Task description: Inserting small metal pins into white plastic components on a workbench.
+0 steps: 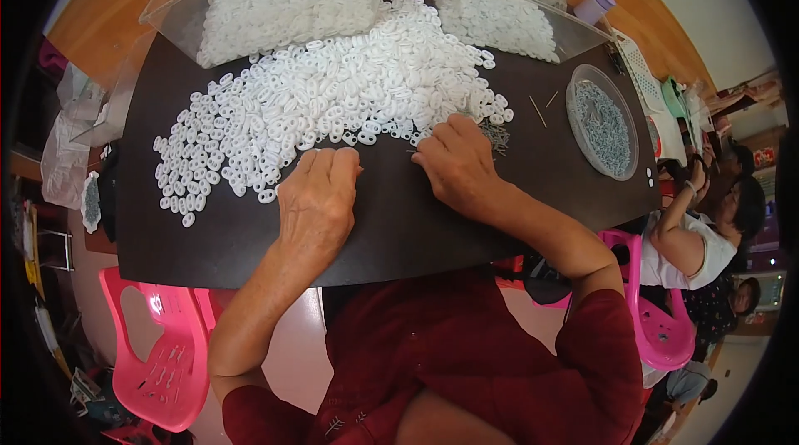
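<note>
A large heap of small white oval plastic pieces with two holes (333, 87) spreads over the dark table. At its near edge lies my left hand (320, 195), fingers curled down and thumb close against them; whatever they hold is hidden. To the right, my right hand (460, 164) has its fingers bent and thumb pressed to them in a pinch. I cannot make out what is in that pinch. Just behind its knuckles sits a little pile of thin metal pins (498, 136), partly covered by the hand. The two hands are apart, with bare tabletop between them.
Two clear bins of white pieces, a big one (287, 8) and a smaller one (499, 21), stand at the back. A round clear dish (601, 122) of grey metal bits is at the right, near two thin sticks (539, 111). Another person (695, 229) sits beyond the table's right edge.
</note>
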Motion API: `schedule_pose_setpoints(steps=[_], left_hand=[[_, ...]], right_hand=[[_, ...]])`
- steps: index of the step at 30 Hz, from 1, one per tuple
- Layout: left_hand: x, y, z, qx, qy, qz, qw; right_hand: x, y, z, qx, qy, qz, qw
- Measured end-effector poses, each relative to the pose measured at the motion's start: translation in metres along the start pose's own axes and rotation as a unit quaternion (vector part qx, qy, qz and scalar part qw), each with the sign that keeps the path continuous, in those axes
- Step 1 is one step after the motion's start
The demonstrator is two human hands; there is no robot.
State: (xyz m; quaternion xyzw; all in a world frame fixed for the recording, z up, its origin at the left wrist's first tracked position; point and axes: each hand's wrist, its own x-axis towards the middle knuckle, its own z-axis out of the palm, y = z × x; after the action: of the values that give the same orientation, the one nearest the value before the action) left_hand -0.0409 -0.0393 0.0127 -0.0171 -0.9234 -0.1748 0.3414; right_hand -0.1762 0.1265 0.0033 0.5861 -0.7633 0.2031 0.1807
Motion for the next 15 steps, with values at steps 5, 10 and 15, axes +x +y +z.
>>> schedule_pose_setpoints(steps=[5, 10, 15], left_hand=[[-0.004, 0.011, -0.011, -0.231, -0.041, -0.211, 0.949], [-0.014, 0.013, -0.018, -0.488, -0.017, -0.374, 0.789], [-0.025, 0.014, -0.023, -0.515, 0.051, -0.408, 0.752]], right_hand=[[0.005, -0.002, 0.004, -0.023, 0.005, -0.011, 1.0], [0.003, -0.002, 0.003, -0.002, 0.019, 0.007, 1.0], [0.015, -0.004, 0.003, 0.033, 0.02, 0.006, 0.999]])
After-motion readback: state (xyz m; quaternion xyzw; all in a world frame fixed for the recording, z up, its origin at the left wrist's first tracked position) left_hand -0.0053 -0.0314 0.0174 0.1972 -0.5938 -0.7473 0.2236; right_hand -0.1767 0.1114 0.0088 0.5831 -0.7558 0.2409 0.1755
